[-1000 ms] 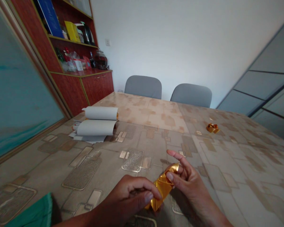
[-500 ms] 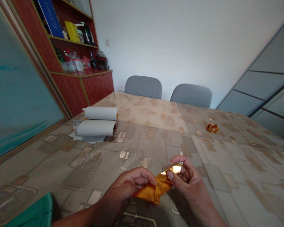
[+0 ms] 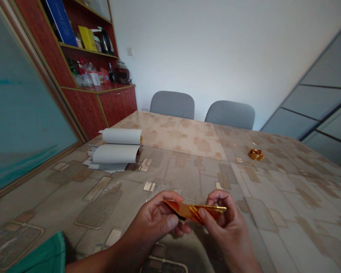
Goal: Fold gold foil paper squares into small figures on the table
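A folded piece of gold foil paper is held level above the patterned table, near its front edge. My left hand pinches the paper's left end between thumb and fingers. My right hand pinches its right end, fingers curled over the top. Both hands are closed on the paper and held close together.
A small crumpled gold paper shape lies at the far right of the table. Curled white sheets lie at the left. Two grey chairs stand at the far side. A red cabinet with shelves is at the left. Green cloth shows bottom left.
The gold paper has turned from a slanted, upright hold to lying flat and edge-on. Both hands rose a little and shifted their pinches to its ends.
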A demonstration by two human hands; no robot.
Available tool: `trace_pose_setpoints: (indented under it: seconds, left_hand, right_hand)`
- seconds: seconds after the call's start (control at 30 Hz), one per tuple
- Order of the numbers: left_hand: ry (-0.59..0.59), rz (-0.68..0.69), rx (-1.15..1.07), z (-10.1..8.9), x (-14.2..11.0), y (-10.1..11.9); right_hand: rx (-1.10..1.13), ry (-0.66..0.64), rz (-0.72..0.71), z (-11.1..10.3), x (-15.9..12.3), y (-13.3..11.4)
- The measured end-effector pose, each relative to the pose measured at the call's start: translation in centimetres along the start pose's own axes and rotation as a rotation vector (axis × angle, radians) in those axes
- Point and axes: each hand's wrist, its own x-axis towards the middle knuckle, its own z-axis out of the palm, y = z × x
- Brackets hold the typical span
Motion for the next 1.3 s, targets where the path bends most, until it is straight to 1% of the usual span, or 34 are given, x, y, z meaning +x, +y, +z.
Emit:
trace_pose_setpoints:
  seconds: [0.13,0.3,0.33,0.4,0.47,0.5,0.57,0.67,0.7,0.73,0.77,0.83,0.87,0.93,0.97,1.03,1.13,1.2,1.23,1.27,1.3]
  left_hand:
    - [0.044,-0.023,-0.018,0.1,-0.3,0.2]
    - [0.106,0.006,0.032,-0.6,0.3,-0.8]
    - [0.098,0.014,0.030,-0.6,0.3,-0.9]
    - [0.020,0.014,0.018,-0.7,0.3,-0.7]
    - [-0.070,-0.020,0.023,-0.6,0.2,-0.3]
    - [-0.089,-0.031,0.036,-0.6,0.2,0.0]
    - [-0.055,0.015,0.114,-0.4,0.2,0.4]
    - [0.035,0.184,0.270,-0.2,0.4,0.9]
    - [0.054,0.215,0.287,-0.1,0.5,0.9]
    - [0.068,0.214,0.277,-0.1,0.5,0.9]
    - [0.082,0.184,0.256,-0.1,0.5,0.9]
    - [0.144,0.100,0.239,-0.2,0.6,0.7]
    - [0.197,0.068,0.242,-0.2,0.6,0.7]
    - [0.305,0.045,0.245,-0.3,0.6,0.8]
    - [0.350,0.045,0.243,-0.3,0.7,0.9]
    - [0.402,0.049,0.236,-0.3,0.7,1.1]
    - [0.429,0.053,0.222,-0.1,0.8,1.3]
    - [0.413,0.021,0.207,-0.1,0.8,1.2]
    - [0.398,0.000,0.201,-0.1,0.8,1.0]
    - [0.382,-0.020,0.196,-0.2,0.8,0.8]
    - [0.370,-0.036,0.192,-0.2,0.8,0.6]
  right_hand:
    - [-0.066,0.050,-0.024,0.2,-0.1,-1.0]
    - [-0.084,0.019,0.039,0.4,-0.4,-1.3]
    - [-0.073,0.013,0.057,0.4,-0.4,-1.2]
    - [-0.033,-0.013,0.103,0.3,-0.2,-1.0]
    - [0.035,-0.072,0.170,0.0,0.1,-0.6]
    - [0.071,-0.111,0.208,-0.2,0.2,-0.4]
    - [0.132,-0.194,0.277,-0.5,0.4,0.0]
    - [0.201,-0.358,0.364,-0.5,0.1,0.3]
    - [0.223,-0.406,0.393,-0.5,-0.1,0.2]
    - [0.243,-0.437,0.421,-0.4,-0.3,0.0]
    - [0.258,-0.440,0.443,-0.3,-0.4,-0.3]
    - [0.278,-0.403,0.453,-0.2,-0.6,-0.8]
    - [0.269,-0.386,0.436,-0.3,-0.5,-0.9]
    - [0.169,-0.364,0.336,-0.5,-0.3,-0.8]
    - [0.081,-0.369,0.254,-0.8,0.0,-0.7]
    - [-0.143,-0.397,0.028,-1.4,0.5,-0.4]
    - [-0.432,-0.500,-0.374,-2.2,1.2,-0.5]
    - [-0.546,-0.590,-0.579,-2.5,1.4,-1.0]
    - [-0.578,-0.636,-0.646,-2.6,1.4,-1.2]
    - [-0.600,-0.663,-0.675,-2.5,1.4,-1.5]
    - [-0.617,-0.676,-0.661,-2.4,1.3,-1.7]
